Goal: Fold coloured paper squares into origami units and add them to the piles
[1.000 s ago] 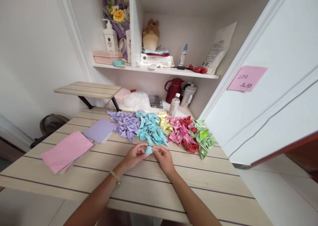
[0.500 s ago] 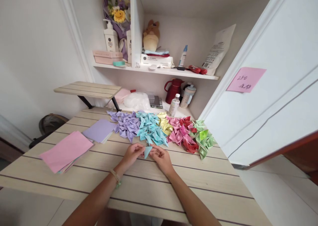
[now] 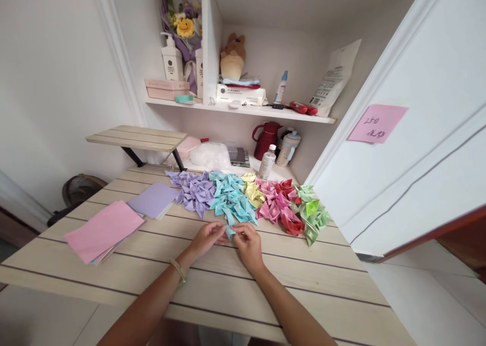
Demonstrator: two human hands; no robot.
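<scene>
Between my two hands is a small folded piece of blue paper, held just above the slatted table. My left hand pinches its left side, while my right hand grips it from the right with curled fingers. The fingers hide part of the folds. Right behind the hands lies a heap of blue origami pieces. Purple origami pieces sit to the left of it, and yellow, pink, red and green ones to the right.
On the left lie a stack of pink paper and a stack of purple paper. A small raised stand is at the back left. Behind the heaps stand a clear bottle, a red jug and a plastic bag.
The blue paper has turned from a flat triangle facing me to a smaller, partly hidden shape. My right hand has curled its fingers more around it, and both hands have shifted slightly right.
</scene>
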